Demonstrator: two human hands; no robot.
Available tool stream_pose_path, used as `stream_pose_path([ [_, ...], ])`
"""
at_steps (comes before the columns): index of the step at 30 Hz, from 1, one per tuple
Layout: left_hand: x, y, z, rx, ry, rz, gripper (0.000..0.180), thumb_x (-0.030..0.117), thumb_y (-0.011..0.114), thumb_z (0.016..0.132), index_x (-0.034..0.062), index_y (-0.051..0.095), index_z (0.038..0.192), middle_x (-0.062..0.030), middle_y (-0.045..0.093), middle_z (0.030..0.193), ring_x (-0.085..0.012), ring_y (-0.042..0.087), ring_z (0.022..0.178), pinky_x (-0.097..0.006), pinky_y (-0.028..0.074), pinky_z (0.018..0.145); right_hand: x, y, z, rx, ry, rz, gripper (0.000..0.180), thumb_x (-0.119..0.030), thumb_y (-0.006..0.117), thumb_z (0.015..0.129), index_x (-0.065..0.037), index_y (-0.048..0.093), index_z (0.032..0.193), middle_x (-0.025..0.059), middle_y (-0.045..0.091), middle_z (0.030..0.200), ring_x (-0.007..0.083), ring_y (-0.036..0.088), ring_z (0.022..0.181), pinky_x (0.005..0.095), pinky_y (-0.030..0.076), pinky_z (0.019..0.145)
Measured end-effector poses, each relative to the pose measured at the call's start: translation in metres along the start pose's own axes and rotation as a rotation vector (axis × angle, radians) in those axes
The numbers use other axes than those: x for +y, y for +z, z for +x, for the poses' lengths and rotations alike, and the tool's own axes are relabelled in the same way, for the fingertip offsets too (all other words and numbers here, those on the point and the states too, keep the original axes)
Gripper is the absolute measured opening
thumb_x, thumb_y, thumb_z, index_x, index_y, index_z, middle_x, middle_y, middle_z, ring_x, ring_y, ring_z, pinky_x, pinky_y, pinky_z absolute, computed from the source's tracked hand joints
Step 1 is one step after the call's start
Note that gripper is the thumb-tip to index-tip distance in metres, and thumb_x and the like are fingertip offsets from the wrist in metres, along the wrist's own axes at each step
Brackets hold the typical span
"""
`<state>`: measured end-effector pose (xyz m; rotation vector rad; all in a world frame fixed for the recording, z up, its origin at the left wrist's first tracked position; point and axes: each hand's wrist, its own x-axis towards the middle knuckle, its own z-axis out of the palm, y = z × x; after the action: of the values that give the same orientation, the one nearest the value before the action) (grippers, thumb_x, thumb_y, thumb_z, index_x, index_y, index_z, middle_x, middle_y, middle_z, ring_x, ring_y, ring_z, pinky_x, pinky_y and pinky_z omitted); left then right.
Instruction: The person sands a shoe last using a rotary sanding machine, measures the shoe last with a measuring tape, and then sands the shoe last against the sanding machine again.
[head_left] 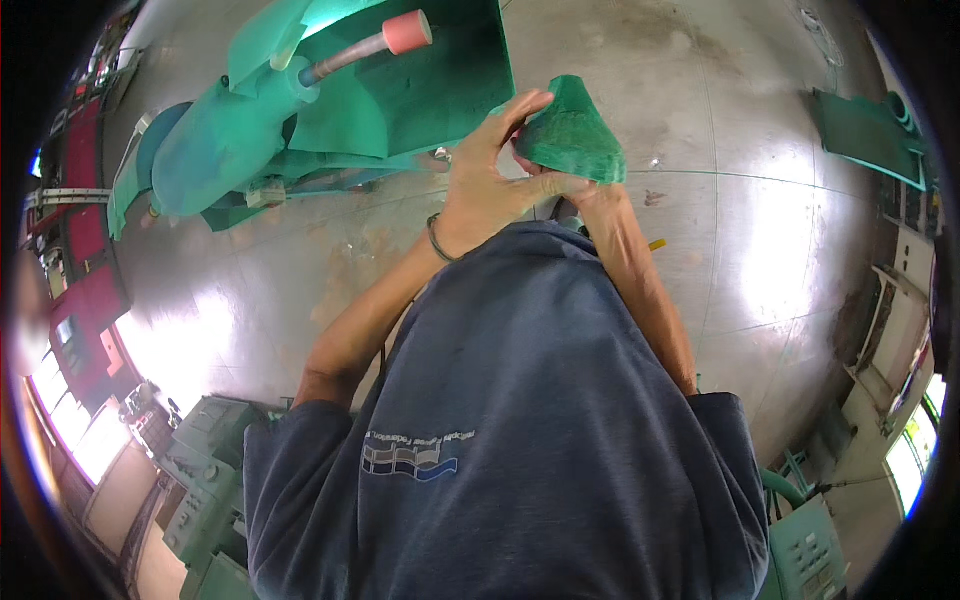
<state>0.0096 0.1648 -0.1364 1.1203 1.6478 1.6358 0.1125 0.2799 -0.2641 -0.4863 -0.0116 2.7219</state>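
A green tapered piece (572, 140), with a rough, streaked surface, stands up in front of my chest. My right hand (597, 196) is behind and below it with the fingers curled round it; the piece hides most of them, and pinkish fingertips show at its left edge. Beside it, my left hand (487, 168) has its thumb stretched toward the right hand and its fingers reaching to the piece's upper left edge. Thumb and fingers are wide apart. Whether the left fingertips press on the piece, I cannot tell. A dark band (438, 240) circles my left wrist.
Close at the upper left stands a green machine (225, 140) with a rod ending in a red cylindrical knob (407, 33). Grey floor (660, 270) lies beyond my hands. Green equipment (870, 135) is at the far right, with green machine cabinets (205, 480) at the lower left.
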Motion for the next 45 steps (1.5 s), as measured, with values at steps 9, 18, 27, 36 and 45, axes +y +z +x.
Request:
stream_pose_path([
  [9, -0.023, -0.010, -0.028, 0.018, -0.104, -0.039, 0.072, 0.005, 0.082, 0.078, -0.0020, 0.046, 0.140, -0.0144, 0.055, 0.138, -0.0218, 0.054, 0.127, -0.036, 0.043, 0.109, 0.001, -0.003, 0.000, 0.030, 0.112, -0.132, 0.036, -0.042, 0.055, 0.093, -0.012, 0.066, 0.111, 0.0092, 0.069, 0.107, 0.0279, 0.065, 0.102, 0.0471, 0.055, 0.090],
  [18, -0.015, -0.012, -0.028, 0.099, -0.164, -0.083, 0.068, 0.020, 0.089, 0.072, -0.0040, 0.058, 0.128, -0.0135, 0.064, 0.124, -0.0198, 0.059, 0.117, -0.034, 0.045, 0.105, 0.009, 0.001, 0.002, 0.068, 0.125, 0.020, 0.030, -0.034, 0.056, 0.093, -0.009, 0.063, 0.108, 0.0099, 0.066, 0.105, 0.0272, 0.064, 0.098, 0.0479, 0.054, 0.090],
  [27, -0.023, -0.024, -0.029, 0.011, -0.116, -0.047, 0.061, 0.004, 0.080, 0.080, -0.0034, 0.053, 0.134, -0.0133, 0.056, 0.136, -0.0194, 0.054, 0.125, -0.033, 0.044, 0.107, 0.013, 0.000, 0.007, 0.176, 0.146, 0.133, 0.022, -0.019, 0.059, 0.094, -0.003, 0.058, 0.110, 0.0127, 0.062, 0.105, 0.0287, 0.063, 0.095, 0.0502, 0.056, 0.087],
  [36, -0.037, -0.078, -0.032, 0.050, -0.134, 0.095, 0.060, 0.009, 0.081, 0.080, 0.0010, 0.056, 0.134, -0.0145, 0.055, 0.138, -0.0211, 0.051, 0.130, -0.035, 0.040, 0.111, 0.040, 0.024, 0.050, 0.294, 0.082, -0.456, 0.035, -0.030, 0.046, 0.101, -0.002, 0.061, 0.115, 0.0140, 0.069, 0.104, 0.0256, 0.069, 0.090, 0.0434, 0.058, 0.084],
  [45, -0.074, -0.108, 0.001, 0.385, -0.280, -0.179, 0.080, 0.015, 0.087, 0.076, -0.0048, 0.045, 0.141, -0.0123, 0.047, 0.145, -0.0198, 0.049, 0.130, -0.034, 0.043, 0.107, 0.075, -0.007, 0.138, -0.080, 0.065, -0.261, 0.058, -0.045, 0.057, 0.093, -0.001, 0.053, 0.131, 0.0169, 0.063, 0.123, 0.0320, 0.064, 0.110, 0.0486, 0.055, 0.092],
])
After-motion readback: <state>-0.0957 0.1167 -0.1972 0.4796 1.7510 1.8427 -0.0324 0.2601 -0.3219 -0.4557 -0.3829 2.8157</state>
